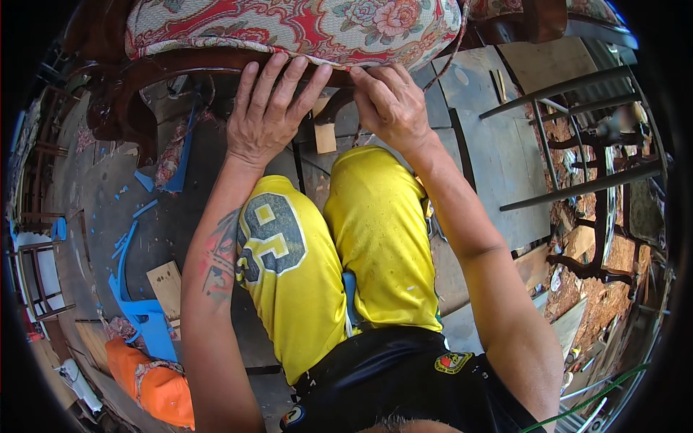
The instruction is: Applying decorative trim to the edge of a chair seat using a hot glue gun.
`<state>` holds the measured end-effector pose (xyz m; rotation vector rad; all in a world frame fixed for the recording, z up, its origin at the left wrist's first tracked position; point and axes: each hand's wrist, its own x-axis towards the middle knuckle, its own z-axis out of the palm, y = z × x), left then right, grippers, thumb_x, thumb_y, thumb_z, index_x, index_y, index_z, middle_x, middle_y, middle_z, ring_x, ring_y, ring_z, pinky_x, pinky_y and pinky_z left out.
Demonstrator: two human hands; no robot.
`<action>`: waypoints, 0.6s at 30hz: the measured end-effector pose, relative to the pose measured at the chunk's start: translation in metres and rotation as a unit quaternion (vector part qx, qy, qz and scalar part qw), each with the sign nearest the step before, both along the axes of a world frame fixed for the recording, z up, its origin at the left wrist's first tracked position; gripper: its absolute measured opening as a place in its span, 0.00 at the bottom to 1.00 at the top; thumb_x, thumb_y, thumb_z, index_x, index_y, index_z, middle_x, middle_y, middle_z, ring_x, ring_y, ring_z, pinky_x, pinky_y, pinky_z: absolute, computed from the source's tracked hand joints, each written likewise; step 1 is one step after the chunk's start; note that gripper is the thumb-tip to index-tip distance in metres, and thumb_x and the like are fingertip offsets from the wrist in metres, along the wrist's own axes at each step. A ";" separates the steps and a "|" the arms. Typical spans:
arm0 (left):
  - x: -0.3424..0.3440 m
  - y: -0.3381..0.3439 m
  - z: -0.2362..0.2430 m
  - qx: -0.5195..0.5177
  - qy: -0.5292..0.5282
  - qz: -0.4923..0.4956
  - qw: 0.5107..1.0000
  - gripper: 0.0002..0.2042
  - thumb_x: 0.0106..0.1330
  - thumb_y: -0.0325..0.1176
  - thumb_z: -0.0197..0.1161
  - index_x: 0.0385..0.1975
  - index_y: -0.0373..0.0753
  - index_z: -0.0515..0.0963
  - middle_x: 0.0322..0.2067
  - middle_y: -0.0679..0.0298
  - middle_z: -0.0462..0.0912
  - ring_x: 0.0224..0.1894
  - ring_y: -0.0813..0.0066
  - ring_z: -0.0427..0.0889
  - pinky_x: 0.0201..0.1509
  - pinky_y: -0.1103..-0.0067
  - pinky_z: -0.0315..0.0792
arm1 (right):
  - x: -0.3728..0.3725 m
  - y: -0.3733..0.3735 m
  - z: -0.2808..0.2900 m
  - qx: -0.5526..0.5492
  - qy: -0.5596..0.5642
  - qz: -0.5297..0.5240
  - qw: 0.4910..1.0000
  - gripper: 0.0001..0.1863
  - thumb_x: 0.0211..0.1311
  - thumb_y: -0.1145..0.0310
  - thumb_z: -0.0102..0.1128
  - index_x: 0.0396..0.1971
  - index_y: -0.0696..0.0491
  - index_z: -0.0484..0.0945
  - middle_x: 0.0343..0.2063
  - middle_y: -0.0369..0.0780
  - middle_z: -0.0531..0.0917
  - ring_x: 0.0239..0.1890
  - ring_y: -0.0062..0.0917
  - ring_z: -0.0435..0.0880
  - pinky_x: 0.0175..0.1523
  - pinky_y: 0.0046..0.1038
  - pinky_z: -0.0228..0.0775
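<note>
An upholstered chair seat with red, cream and floral fabric is at the top of the head view, set in a dark carved wooden frame. My left hand lies on its front rail, fingers spread, fingertips against the fabric's lower edge. Right beside it, my right hand is closed, thumb and forefinger pinching the seat cover's edge; my fingers partly hide what is between them. A thin braided cord hangs at the seat's right side and passes behind my right hand.
Blue scraps, an orange bundle and a wood piece lie on the left floor. A small wood block is under the seat. Right are dark metal legs, a carved wooden frame and wood debris.
</note>
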<state>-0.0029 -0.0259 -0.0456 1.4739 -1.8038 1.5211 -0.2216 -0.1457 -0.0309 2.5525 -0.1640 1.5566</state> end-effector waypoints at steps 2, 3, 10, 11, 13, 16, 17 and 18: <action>0.000 0.000 0.000 0.002 0.000 0.004 1.000 0.30 0.79 0.37 0.58 0.79 0.66 0.61 0.77 0.68 0.59 0.82 0.64 0.57 0.85 0.62 0.58 | 0.001 0.002 0.000 0.006 0.000 -0.001 1.000 0.26 0.46 0.85 0.72 0.51 0.59 0.84 0.34 0.43 0.84 0.34 0.37 0.84 0.40 0.35 0.80; -0.001 0.000 0.000 -0.002 0.003 -0.005 1.000 0.31 0.76 0.31 0.59 0.77 0.67 0.65 0.75 0.68 0.61 0.81 0.63 0.59 0.83 0.62 0.61 | 0.001 0.002 -0.001 0.001 0.002 -0.012 1.000 0.26 0.46 0.85 0.72 0.51 0.60 0.84 0.34 0.43 0.84 0.34 0.38 0.85 0.41 0.35 0.80; -0.002 -0.003 -0.001 -0.007 -0.011 0.008 1.000 0.32 0.77 0.30 0.60 0.77 0.73 0.65 0.76 0.67 0.59 0.80 0.63 0.58 0.83 0.62 0.62 | -0.002 0.001 0.002 -0.068 0.040 -0.049 0.996 0.27 0.48 0.79 0.70 0.54 0.61 0.82 0.36 0.43 0.83 0.35 0.36 0.82 0.39 0.33 0.80; -0.003 -0.003 -0.002 -0.010 -0.008 0.009 1.000 0.32 0.77 0.30 0.60 0.77 0.73 0.65 0.76 0.67 0.59 0.80 0.63 0.58 0.83 0.62 0.62 | -0.004 -0.001 0.002 -0.070 0.044 -0.049 0.995 0.27 0.48 0.79 0.70 0.54 0.61 0.82 0.36 0.43 0.83 0.35 0.36 0.82 0.39 0.33 0.80; -0.003 -0.003 -0.002 -0.007 -0.012 0.016 1.000 0.32 0.78 0.29 0.58 0.77 0.73 0.64 0.76 0.67 0.58 0.80 0.63 0.58 0.83 0.62 0.61 | -0.007 -0.003 0.003 -0.094 0.069 -0.053 0.992 0.30 0.47 0.79 0.68 0.57 0.62 0.82 0.37 0.43 0.82 0.35 0.35 0.82 0.40 0.33 0.80; -0.004 -0.001 -0.002 -0.006 0.004 0.012 1.000 0.32 0.78 0.29 0.57 0.77 0.73 0.64 0.75 0.66 0.58 0.80 0.63 0.58 0.83 0.61 0.61 | -0.010 -0.005 0.007 -0.125 0.086 -0.051 0.987 0.33 0.46 0.78 0.68 0.59 0.62 0.82 0.38 0.43 0.82 0.35 0.34 0.82 0.40 0.32 0.81; -0.004 -0.002 -0.003 -0.008 0.007 0.011 1.000 0.32 0.78 0.29 0.57 0.77 0.73 0.64 0.75 0.66 0.58 0.80 0.63 0.58 0.83 0.61 0.61 | -0.011 -0.007 0.008 -0.127 0.089 -0.052 0.987 0.33 0.46 0.78 0.68 0.59 0.62 0.82 0.38 0.43 0.82 0.35 0.34 0.82 0.40 0.32 0.81; -0.003 -0.004 -0.004 -0.018 0.000 0.013 1.000 0.32 0.79 0.32 0.56 0.78 0.72 0.63 0.76 0.66 0.58 0.81 0.63 0.57 0.84 0.60 0.59 | -0.012 -0.010 0.008 -0.136 0.088 -0.039 0.986 0.33 0.46 0.78 0.68 0.60 0.62 0.81 0.38 0.43 0.82 0.35 0.34 0.82 0.40 0.32 0.81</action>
